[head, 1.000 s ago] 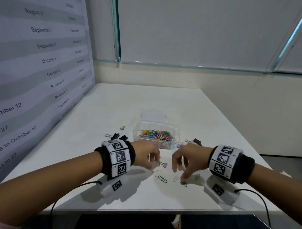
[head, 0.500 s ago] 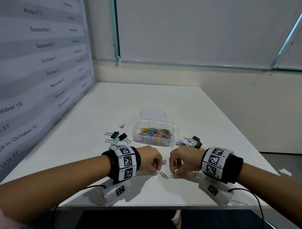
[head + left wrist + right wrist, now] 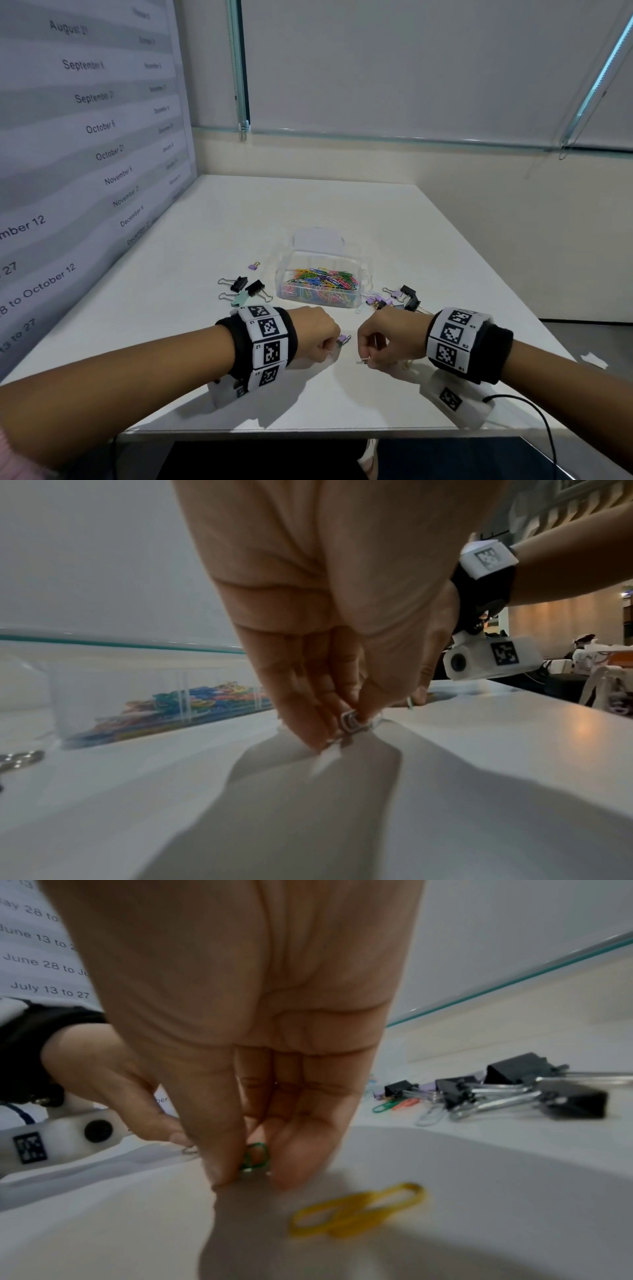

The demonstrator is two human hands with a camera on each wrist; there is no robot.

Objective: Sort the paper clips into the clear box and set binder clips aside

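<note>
**Both hands pinching clips at the near edge, box straight ahead**

The clear box [image 3: 320,286] lies straight beyond my knuckles on the bench [image 3: 308,212], about equally near to either hand. My right hand [image 3: 387,337] has thumb and fingers [image 3: 222,1150] closed on a green paper clip [image 3: 255,1156], its long axis nearly upright, tip at the bench. My left hand [image 3: 313,334] pinches a pale paper clip [image 3: 351,721] low against the bench. A yellow paper clip [image 3: 356,1211] lies flat just near of my right fingers.

White table [image 3: 308,212] with clear box [image 3: 363,274], scattered binder clips [image 3: 244,287].
</note>
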